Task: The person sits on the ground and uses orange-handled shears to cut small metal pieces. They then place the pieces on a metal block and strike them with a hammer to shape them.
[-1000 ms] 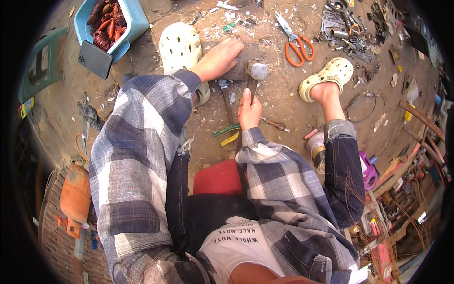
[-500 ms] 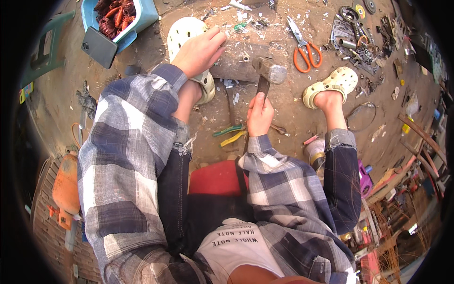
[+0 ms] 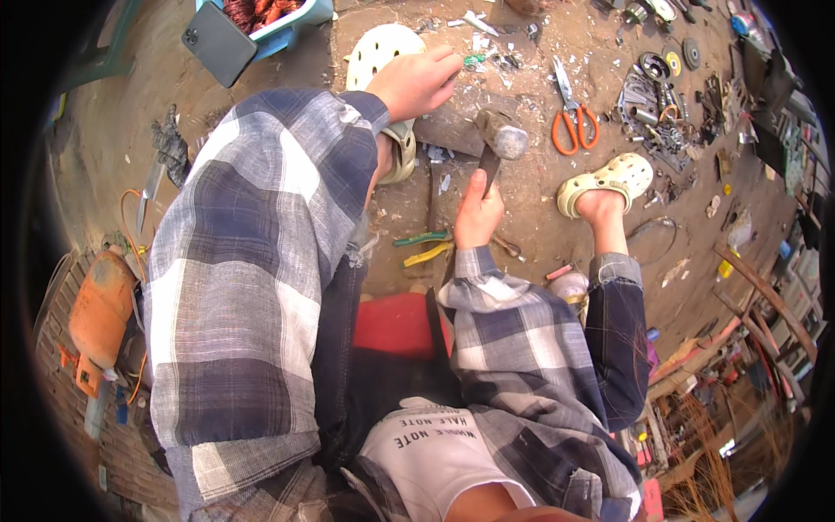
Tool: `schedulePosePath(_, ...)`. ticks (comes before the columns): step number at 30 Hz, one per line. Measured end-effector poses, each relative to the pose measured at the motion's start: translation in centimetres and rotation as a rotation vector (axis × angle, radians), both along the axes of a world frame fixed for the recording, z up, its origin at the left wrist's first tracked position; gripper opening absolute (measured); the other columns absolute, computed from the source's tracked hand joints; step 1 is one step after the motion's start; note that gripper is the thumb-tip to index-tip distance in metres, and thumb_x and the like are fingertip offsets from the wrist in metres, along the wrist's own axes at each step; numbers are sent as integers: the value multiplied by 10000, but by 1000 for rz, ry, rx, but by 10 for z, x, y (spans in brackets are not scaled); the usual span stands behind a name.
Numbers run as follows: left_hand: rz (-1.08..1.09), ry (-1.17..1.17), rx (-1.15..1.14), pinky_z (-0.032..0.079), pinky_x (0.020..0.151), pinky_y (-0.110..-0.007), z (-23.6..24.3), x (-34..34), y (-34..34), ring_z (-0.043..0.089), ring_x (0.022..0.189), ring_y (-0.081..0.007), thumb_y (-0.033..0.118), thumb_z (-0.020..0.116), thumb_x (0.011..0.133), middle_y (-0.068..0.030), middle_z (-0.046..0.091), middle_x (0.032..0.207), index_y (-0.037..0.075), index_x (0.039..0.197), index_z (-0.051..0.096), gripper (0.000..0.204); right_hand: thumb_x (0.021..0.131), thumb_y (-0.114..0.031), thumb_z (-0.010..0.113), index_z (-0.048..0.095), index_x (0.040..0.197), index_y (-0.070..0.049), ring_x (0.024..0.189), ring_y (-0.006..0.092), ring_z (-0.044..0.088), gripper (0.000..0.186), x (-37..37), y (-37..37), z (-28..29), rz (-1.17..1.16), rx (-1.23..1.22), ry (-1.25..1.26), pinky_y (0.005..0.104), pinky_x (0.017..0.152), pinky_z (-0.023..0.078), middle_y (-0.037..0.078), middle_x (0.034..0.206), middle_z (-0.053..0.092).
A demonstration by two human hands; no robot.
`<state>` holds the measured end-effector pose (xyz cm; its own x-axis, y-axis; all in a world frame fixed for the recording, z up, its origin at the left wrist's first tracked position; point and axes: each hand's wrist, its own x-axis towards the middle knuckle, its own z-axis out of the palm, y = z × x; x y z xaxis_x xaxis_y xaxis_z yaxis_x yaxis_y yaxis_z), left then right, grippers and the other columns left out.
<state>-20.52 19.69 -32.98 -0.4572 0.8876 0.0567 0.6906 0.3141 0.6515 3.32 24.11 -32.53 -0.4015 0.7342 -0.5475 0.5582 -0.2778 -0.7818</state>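
My right hand (image 3: 478, 213) is wrapped round the dark handle of a hammer (image 3: 503, 137), whose worn metal head is raised over a flat, dark metal block (image 3: 450, 132) on the ground. To the left, my left hand (image 3: 417, 83) is over the block's far left end, beside my left clog (image 3: 383, 56). Its fingers are curled and pressed together with their tips turned away, so anything pinched in them is hidden. Orange-handled scissors (image 3: 574, 122) lie open right of the hammer. Pliers with green and yellow handles (image 3: 426, 246) rest on the ground nearer me.
A blue tub (image 3: 300, 19) with reddish coiled scrap stands far left, a phone (image 3: 219, 43) on its edge. Small metal parts (image 3: 648, 109) are heaped beyond my right clog (image 3: 609, 184). A knife (image 3: 152, 187) and a dark glove (image 3: 170, 143) lie left, near an orange tank (image 3: 103, 309).
The whole view has shifted, with the tub and phone now nearer the upper left edge. A small metal ring seen on the block earlier is no longer visible. My right hand keeps the hammer raised.
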Motion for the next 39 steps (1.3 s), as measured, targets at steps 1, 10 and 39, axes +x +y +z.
schedulePosePath(1,6,18,4,482,618,-420,-2,-2,0,586,738,-330,132,585,816,-113,512,862,64,920,496,152,957,-462,457,430,645,-83,421,51,381,491,-5,3,15,-45,-62,31,224,384,281,-31,533,414)
schedulePosePath(10,12,26,29,494,621,-439,0,1,1,595,732,-336,126,569,805,-113,517,864,68,928,494,156,939,-531,417,445,802,-48,401,92,379,503,-15,8,77,-117,33,430,221,367,280,12,542,420)
schedulePosePath(39,-92,50,14,479,692,-404,0,25,32,564,853,-307,86,601,794,-97,523,916,72,967,506,197,958,-526,375,454,766,-50,390,132,354,519,29,73,26,-468,-99,-98,275,361,280,28,514,392)
